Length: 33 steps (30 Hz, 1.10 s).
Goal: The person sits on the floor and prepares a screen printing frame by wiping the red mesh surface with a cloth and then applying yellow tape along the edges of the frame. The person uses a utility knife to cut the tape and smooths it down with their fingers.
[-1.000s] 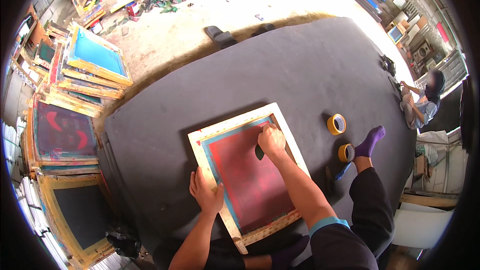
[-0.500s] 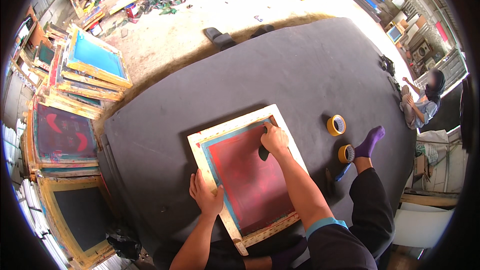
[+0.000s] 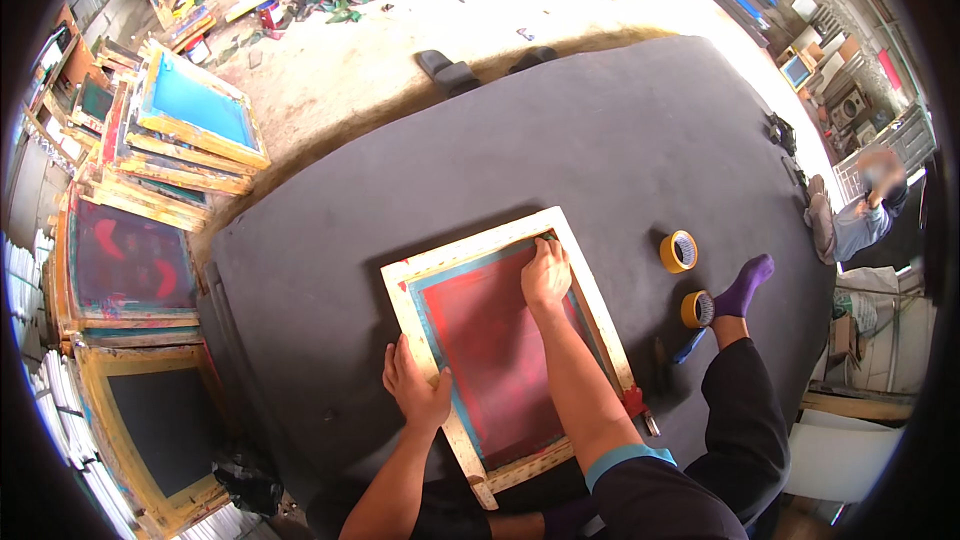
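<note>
A wooden-framed printing screen (image 3: 500,380) with dark red mesh and a blue border lies at a slant before me. My left hand (image 3: 418,395) holds its left rail, with the thumb on the wood and the fingers along the outer side. Near the upper right corner, my right hand (image 3: 546,275) presses down on the mesh with bent fingers. A bit of a dark green scrap (image 3: 548,236) pokes out at its fingertips; the rest is hidden. Beside the right rail is a red-smeared thing with a metal end (image 3: 636,403), its kind unclear.
Two yellow tape rolls (image 3: 678,251) and a blue-handled tool (image 3: 688,347) lie right of the screen, near my socked foot (image 3: 745,285). Stacked screens (image 3: 200,110) stand at left. The dark sheet (image 3: 480,150) spreads beneath; another person (image 3: 862,220) sits at far right.
My right hand has moved up a little toward the corner, its green scrap now mostly covered. My right forearm has swung left, uncovering the red-smeared thing. The person at right raised an arm.
</note>
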Each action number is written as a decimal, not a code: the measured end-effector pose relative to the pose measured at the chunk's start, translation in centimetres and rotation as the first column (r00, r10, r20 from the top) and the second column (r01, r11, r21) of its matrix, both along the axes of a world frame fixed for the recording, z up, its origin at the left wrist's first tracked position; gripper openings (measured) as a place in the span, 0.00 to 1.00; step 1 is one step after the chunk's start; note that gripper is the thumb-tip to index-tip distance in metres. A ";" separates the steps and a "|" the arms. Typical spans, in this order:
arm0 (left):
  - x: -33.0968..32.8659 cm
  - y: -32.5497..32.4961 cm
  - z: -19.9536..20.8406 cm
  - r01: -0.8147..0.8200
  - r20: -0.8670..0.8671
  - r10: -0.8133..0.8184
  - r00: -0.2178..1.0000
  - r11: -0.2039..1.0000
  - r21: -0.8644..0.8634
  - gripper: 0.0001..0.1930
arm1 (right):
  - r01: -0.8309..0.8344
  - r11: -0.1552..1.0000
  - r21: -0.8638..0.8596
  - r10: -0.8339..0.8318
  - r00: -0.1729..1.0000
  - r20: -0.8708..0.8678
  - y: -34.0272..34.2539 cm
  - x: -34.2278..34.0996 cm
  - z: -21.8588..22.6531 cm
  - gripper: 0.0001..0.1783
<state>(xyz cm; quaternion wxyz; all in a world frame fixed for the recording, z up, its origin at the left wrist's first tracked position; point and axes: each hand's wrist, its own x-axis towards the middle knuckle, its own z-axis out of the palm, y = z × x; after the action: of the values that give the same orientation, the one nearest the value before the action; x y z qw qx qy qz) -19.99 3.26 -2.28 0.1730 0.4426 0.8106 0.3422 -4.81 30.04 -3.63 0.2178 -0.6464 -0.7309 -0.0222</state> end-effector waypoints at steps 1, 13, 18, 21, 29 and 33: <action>0.1 0.1 0.1 -0.001 -0.006 0.001 1.000 1.000 -0.002 0.50 | -0.026 1.000 -0.004 0.026 0.998 -0.058 0.2 0.3 -0.5 0.15; 0.0 0.0 -0.1 -0.014 0.003 0.014 1.000 1.000 0.005 0.50 | -0.629 0.777 -0.022 0.555 0.702 -0.447 -7.8 -8.2 0.0 0.04; 0.3 0.1 0.5 0.000 0.011 -0.001 1.000 0.999 0.033 0.50 | -0.461 0.881 -0.104 0.408 0.854 -0.324 -8.3 -10.1 -0.3 0.08; 0.2 0.1 0.2 -0.006 -0.002 0.006 1.000 1.000 0.022 0.51 | -0.636 0.759 -0.137 0.518 0.718 -0.464 -9.0 -11.2 0.5 0.09; 0.2 0.1 0.2 -0.012 0.013 0.011 1.000 1.000 0.026 0.51 | -0.599 0.751 -0.278 0.460 0.776 -0.430 -8.0 -10.9 1.6 0.11; 0.4 0.4 0.9 -0.002 0.023 0.001 1.000 1.000 0.022 0.47 | -0.638 0.758 -0.137 0.553 0.739 -0.385 -8.1 -10.7 1.4 0.11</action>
<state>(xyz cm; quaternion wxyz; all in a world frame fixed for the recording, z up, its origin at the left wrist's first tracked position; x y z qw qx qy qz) -19.60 3.63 -1.41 0.1771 0.4399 0.8051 0.3564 -15.51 21.90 -2.25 0.2426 -0.3932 -0.8507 0.2507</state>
